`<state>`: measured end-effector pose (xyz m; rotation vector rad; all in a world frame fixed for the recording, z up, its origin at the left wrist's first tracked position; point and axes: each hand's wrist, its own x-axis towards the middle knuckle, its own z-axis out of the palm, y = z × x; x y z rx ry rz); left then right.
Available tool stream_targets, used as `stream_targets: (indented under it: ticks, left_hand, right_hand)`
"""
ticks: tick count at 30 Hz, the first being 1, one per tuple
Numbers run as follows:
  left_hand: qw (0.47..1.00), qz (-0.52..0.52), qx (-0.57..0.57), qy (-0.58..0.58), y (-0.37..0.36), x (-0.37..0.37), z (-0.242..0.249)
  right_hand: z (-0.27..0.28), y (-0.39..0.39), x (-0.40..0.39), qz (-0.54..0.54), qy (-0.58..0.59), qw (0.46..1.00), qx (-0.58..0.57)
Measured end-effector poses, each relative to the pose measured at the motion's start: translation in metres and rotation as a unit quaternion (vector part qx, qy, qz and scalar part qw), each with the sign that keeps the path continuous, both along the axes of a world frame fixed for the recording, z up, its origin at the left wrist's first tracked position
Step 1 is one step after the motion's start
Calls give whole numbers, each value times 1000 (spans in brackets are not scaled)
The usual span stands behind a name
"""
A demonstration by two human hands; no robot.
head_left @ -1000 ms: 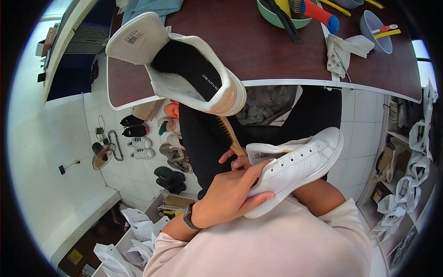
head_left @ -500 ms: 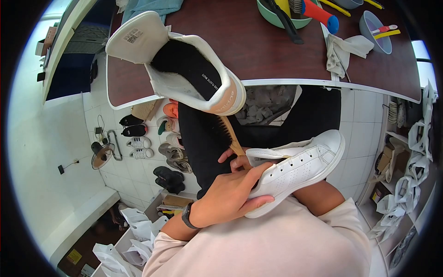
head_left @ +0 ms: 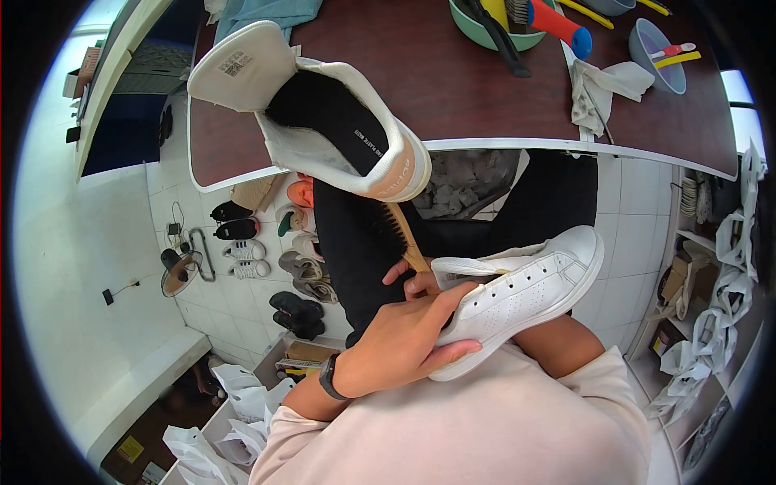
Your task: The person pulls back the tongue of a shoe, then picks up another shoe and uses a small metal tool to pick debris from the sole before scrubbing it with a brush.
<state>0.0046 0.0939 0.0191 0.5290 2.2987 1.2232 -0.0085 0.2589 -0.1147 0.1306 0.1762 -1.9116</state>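
Note:
A white sneaker (head_left: 525,295) without laces lies on its side across my lap, toe to the right. Around its heel end, my left hand (head_left: 404,343) is closed, thumb along the sole edge; a dark watch is on that wrist. My right forearm passes beneath the sneaker. Fingertips of my right hand (head_left: 414,283) show past the heel, curled at the wooden handle of a brush (head_left: 414,249) with dark bristles; most of that hand is hidden. Another white sneaker (head_left: 408,162), tongue folded out and black insole showing, rests at the table edge.
On the dark red table (head_left: 380,36) are a green bowl (head_left: 529,40) with brushes, a lilac bowl (head_left: 647,40), a white cloth (head_left: 602,85) and a blue towel (head_left: 271,12). Several shoe pairs (head_left: 242,250) stand on the floor, left. White bags (head_left: 711,323) fill the right shelves.

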Motion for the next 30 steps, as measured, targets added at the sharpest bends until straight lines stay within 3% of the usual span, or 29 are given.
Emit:
stream_targets:
  ticks: [30]
  left_hand:
    - [1000, -9, -14, -23, 0, -3, 2]
  right_hand:
    - [4, -3, -3, 7, -11, 1000, -8]
